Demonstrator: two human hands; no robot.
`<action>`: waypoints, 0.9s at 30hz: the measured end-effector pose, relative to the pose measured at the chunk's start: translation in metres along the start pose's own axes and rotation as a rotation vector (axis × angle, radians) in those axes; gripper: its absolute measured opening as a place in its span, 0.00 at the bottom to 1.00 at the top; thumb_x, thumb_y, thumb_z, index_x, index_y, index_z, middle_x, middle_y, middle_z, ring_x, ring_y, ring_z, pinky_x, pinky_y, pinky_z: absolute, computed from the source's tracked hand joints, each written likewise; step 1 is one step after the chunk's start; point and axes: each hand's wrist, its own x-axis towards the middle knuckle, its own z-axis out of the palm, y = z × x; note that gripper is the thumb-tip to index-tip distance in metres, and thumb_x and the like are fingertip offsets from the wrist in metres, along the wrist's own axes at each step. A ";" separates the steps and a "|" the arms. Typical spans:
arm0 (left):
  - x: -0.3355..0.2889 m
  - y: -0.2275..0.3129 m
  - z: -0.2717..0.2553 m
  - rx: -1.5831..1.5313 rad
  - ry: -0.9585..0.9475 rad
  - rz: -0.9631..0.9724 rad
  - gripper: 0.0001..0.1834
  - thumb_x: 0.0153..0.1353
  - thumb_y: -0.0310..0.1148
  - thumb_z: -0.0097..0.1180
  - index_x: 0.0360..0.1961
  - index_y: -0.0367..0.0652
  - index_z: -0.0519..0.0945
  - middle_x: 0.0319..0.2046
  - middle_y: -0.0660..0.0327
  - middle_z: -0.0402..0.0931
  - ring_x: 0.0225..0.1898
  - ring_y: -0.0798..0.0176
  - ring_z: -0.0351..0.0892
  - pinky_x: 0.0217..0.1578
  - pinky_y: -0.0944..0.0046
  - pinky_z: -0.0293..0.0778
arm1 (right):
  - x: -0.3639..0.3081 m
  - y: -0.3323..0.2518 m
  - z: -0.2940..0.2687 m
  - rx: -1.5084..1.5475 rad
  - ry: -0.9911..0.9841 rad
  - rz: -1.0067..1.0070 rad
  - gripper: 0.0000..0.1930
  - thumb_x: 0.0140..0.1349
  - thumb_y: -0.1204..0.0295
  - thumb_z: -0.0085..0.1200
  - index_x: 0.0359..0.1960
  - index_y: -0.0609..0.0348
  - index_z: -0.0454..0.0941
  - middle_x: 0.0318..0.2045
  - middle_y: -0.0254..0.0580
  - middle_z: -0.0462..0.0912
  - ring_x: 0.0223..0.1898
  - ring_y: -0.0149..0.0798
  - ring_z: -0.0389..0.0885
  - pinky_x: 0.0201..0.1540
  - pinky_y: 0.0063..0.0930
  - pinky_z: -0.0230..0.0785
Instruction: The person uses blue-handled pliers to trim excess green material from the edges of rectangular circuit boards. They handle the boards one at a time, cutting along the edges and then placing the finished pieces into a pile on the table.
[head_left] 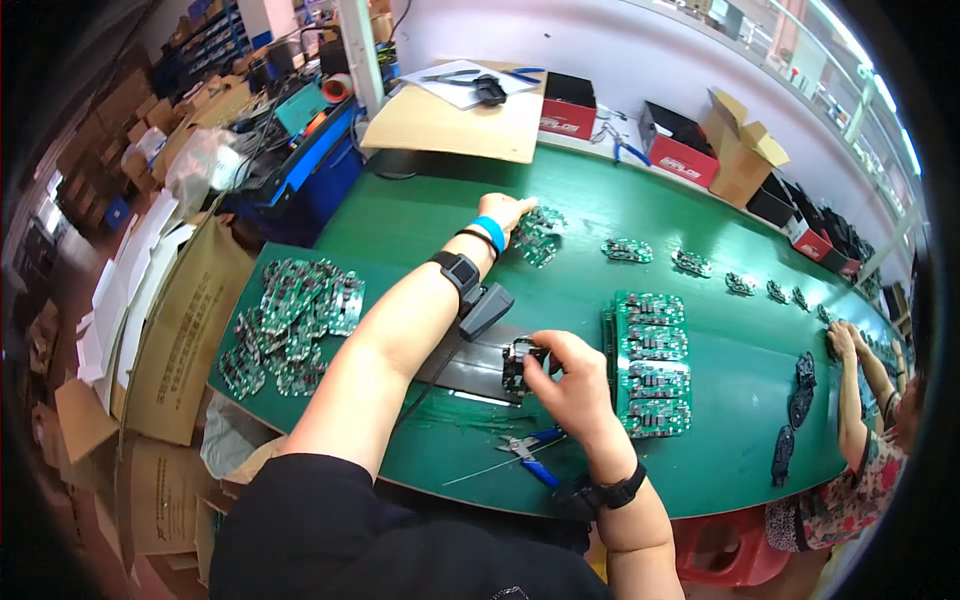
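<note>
My left hand (503, 214) is stretched out to the far middle of the table, fingers drawn together at the edge of a small heap of green circuit boards (541, 240). It seems to grip one of those boards, though its fingertips are partly hidden. Close to me, my right hand (574, 378) pinches a small circuit board (516, 366) between thumb and fingers, over a dark flat plate (468, 372). Blue-handled cutters (532, 458) lie open just below that hand. To its right stands a stack of joined board panels (652, 365).
A large pile of circuit boards (300, 315) covers the table's left end. Small board groups (627, 250) form a row toward a co-worker's hands (846, 340) at right. Black plastic parts (802, 390) lie before that person. Red boxes (680, 150) line the back; cardboard (180, 330) stands left.
</note>
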 end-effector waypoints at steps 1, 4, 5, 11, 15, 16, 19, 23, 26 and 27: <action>0.007 -0.010 0.006 0.023 0.051 -0.014 0.16 0.52 0.36 0.73 0.30 0.35 0.80 0.25 0.62 0.76 0.24 0.67 0.70 0.24 0.62 0.69 | 0.001 0.003 0.000 0.005 0.001 0.015 0.10 0.53 0.75 0.61 0.37 0.63 0.79 0.33 0.50 0.82 0.35 0.52 0.82 0.40 0.38 0.75; 0.017 -0.024 0.016 0.130 0.140 0.046 0.19 0.49 0.36 0.75 0.34 0.34 0.80 0.29 0.58 0.80 0.28 0.66 0.74 0.29 0.63 0.72 | -0.002 0.006 -0.004 -0.038 0.040 -0.021 0.10 0.53 0.75 0.61 0.37 0.62 0.78 0.31 0.49 0.82 0.33 0.51 0.81 0.37 0.39 0.74; 0.024 -0.031 0.007 0.134 0.255 0.161 0.21 0.49 0.36 0.75 0.38 0.34 0.81 0.31 0.58 0.80 0.29 0.66 0.75 0.30 0.64 0.72 | 0.000 0.003 -0.003 -0.038 0.041 -0.036 0.10 0.53 0.75 0.61 0.37 0.62 0.78 0.30 0.49 0.81 0.32 0.51 0.81 0.36 0.39 0.74; 0.032 0.008 -0.042 0.100 0.406 0.244 0.15 0.49 0.36 0.74 0.22 0.36 0.83 0.21 0.62 0.80 0.23 0.70 0.72 0.29 0.65 0.70 | -0.003 0.005 -0.006 -0.115 0.087 -0.083 0.10 0.52 0.75 0.61 0.36 0.63 0.78 0.29 0.47 0.81 0.31 0.49 0.81 0.34 0.38 0.74; 0.051 0.007 -0.077 0.177 0.643 0.228 0.19 0.55 0.40 0.68 0.19 0.34 0.83 0.18 0.59 0.79 0.19 0.65 0.73 0.27 0.62 0.71 | -0.001 0.002 -0.007 -0.124 0.079 -0.064 0.10 0.52 0.76 0.61 0.37 0.63 0.78 0.29 0.47 0.81 0.31 0.49 0.81 0.34 0.38 0.74; 0.059 0.000 -0.084 0.195 0.608 0.205 0.21 0.60 0.43 0.63 0.19 0.35 0.84 0.18 0.58 0.79 0.21 0.64 0.75 0.28 0.61 0.72 | -0.001 0.000 -0.008 -0.128 0.079 -0.047 0.10 0.52 0.76 0.61 0.37 0.63 0.79 0.29 0.47 0.81 0.31 0.48 0.81 0.34 0.38 0.74; 0.073 -0.008 -0.119 0.728 0.568 0.270 0.25 0.64 0.51 0.52 0.25 0.41 0.86 0.26 0.51 0.83 0.33 0.53 0.83 0.39 0.53 0.75 | 0.001 0.000 -0.005 -0.095 0.074 -0.037 0.10 0.52 0.76 0.61 0.37 0.63 0.79 0.29 0.47 0.81 0.31 0.49 0.81 0.35 0.37 0.74; 0.020 0.028 -0.099 0.980 0.504 0.743 0.24 0.66 0.52 0.50 0.33 0.41 0.86 0.34 0.52 0.84 0.34 0.52 0.82 0.37 0.52 0.76 | -0.001 0.000 -0.007 -0.100 0.103 0.001 0.11 0.52 0.77 0.61 0.38 0.64 0.79 0.30 0.49 0.81 0.32 0.50 0.81 0.36 0.38 0.74; -0.077 0.080 -0.056 0.342 -0.618 0.272 0.25 0.69 0.53 0.49 0.46 0.41 0.82 0.35 0.64 0.80 0.30 0.73 0.75 0.29 0.72 0.72 | -0.003 0.005 -0.011 -0.122 0.149 0.043 0.11 0.52 0.77 0.61 0.38 0.64 0.79 0.31 0.50 0.81 0.33 0.50 0.81 0.37 0.38 0.74; -0.106 0.098 -0.053 0.355 -0.933 0.175 0.22 0.67 0.47 0.54 0.53 0.42 0.79 0.38 0.63 0.79 0.29 0.73 0.74 0.29 0.72 0.72 | -0.003 0.003 -0.012 -0.120 0.159 0.042 0.11 0.52 0.77 0.61 0.38 0.64 0.79 0.31 0.50 0.81 0.33 0.51 0.81 0.37 0.39 0.74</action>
